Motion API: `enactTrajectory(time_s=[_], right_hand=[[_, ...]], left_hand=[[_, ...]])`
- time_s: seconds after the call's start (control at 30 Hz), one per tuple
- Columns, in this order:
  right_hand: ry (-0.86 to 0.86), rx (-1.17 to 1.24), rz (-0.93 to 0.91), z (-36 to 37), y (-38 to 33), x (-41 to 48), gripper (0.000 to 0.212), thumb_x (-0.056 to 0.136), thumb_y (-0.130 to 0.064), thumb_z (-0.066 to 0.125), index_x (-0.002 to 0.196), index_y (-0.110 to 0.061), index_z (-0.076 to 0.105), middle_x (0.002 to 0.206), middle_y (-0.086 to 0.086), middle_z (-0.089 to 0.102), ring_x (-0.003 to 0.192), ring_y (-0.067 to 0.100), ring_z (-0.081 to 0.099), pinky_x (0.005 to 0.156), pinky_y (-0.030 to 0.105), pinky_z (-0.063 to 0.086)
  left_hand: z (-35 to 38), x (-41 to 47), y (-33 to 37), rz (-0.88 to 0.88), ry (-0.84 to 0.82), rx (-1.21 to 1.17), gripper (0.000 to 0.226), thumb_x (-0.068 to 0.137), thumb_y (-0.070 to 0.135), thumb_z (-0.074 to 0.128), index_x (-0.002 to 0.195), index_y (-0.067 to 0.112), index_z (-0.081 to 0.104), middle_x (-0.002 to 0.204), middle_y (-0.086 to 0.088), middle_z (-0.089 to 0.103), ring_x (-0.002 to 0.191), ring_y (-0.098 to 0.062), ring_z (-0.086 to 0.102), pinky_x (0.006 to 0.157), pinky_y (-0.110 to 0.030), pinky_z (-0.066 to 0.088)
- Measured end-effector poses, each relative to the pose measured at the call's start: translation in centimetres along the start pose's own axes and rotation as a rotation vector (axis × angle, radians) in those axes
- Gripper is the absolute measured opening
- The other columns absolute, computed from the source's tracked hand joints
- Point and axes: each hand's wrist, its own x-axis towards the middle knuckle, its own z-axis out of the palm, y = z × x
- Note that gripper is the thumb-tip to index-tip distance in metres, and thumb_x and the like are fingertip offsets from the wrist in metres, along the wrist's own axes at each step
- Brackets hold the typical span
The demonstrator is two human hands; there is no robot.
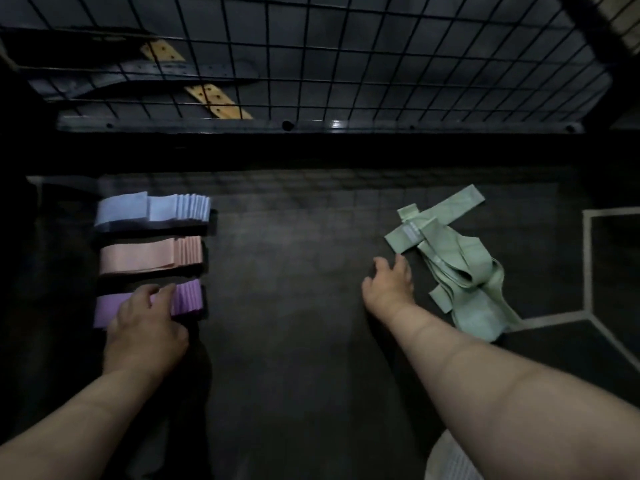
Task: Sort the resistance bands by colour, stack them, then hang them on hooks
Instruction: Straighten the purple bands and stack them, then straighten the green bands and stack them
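My left hand (145, 323) lies flat on the purple stack (187, 299), hiding half of it. My right hand (389, 289) is spread open by the green pile (457, 254); touching or not, I cannot tell.

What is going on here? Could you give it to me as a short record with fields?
Sorted: blue stack, pink stack and purple stack, in a column on the left
Unsorted: green bands, a loose tangled pile on the right
Left hand: rests on the purple stack
Right hand: fingers spread, at the edge of the green bands; contact unclear
Surface: dark mat
Behind: wire grid
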Motion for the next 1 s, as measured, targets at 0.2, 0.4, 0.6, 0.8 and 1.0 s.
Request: enactTrajectory(time_s=[0.2, 0.4, 0.6, 0.8, 1.0], right_hand=[[-0.142, -0.117, -0.039, -3.0, 3.4, 4.8, 0.052, 0.097, -0.028, 0.044, 0.148, -0.021, 0.037, 0.163, 0.007, 0.010, 0.148, 0.031, 0.016, 0.121, 0.041, 0.017], [0.014, -0.224, -0.081, -3.0, 3.2, 4.5, 0.045, 0.096, -0.018, 0.043, 0.141, -0.011, 0.043, 0.150, 0.001, 0.035, 0.139, 0.025, 0.033, 0.112, 0.038, 0.027], [0.183, 0.081, -0.096, -4.6, 2.1, 1.7, 0.016, 0.091, -0.020, 0.060, 0.097, -0.014, 0.073, 0.109, 0.012, 0.070, 0.104, 0.034, 0.064, 0.090, 0.037, 0.052], [-0.135, -0.028, -0.049, -4.7, 2.3, 0.6, 0.032, 0.094, -0.023, 0.054, 0.125, -0.021, 0.062, 0.145, 0.013, 0.041, 0.129, 0.033, 0.048, 0.107, 0.030, 0.038], [-0.172, -0.133, -0.137, -3.6, 2.3, 3.7, 0.050, 0.102, -0.037, 0.038, 0.151, -0.031, 0.035, 0.165, 0.012, 0.000, 0.151, 0.031, 0.004, 0.123, 0.039, 0.010]], left_hand=[[0.4, 0.0, 4.8, 0.133, 0.034, -0.062, 0.057, 0.065, 0.006, 0.074, 0.121, 0.006, 0.066, 0.128, -0.022, 0.054, 0.110, -0.045, 0.052, 0.092, -0.053, 0.044], [0.0, -1.0, 9.9, 0.312, 0.009, -0.150, 0.053, 0.069, 0.013, 0.068, 0.121, 0.008, 0.066, 0.128, -0.021, 0.054, 0.115, -0.043, 0.052, 0.096, -0.053, 0.043], [-2.6, -2.7, 15.0, 0.316, -0.176, -0.287, 0.050, 0.088, 0.022, 0.062, 0.137, 0.023, 0.053, 0.139, -0.003, 0.044, 0.129, -0.024, 0.040, 0.108, -0.036, 0.030], [-3.8, -5.4, 17.5, 0.312, -0.312, -0.300, 0.044, 0.090, 0.024, 0.054, 0.134, 0.028, 0.053, 0.141, 0.001, 0.046, 0.133, -0.021, 0.041, 0.111, -0.029, 0.029], [-2.2, -6.1, 15.6, 0.315, -0.453, -0.306, 0.043, 0.093, 0.027, 0.055, 0.136, 0.030, 0.052, 0.141, 0.004, 0.046, 0.134, -0.019, 0.041, 0.113, -0.029, 0.031]])
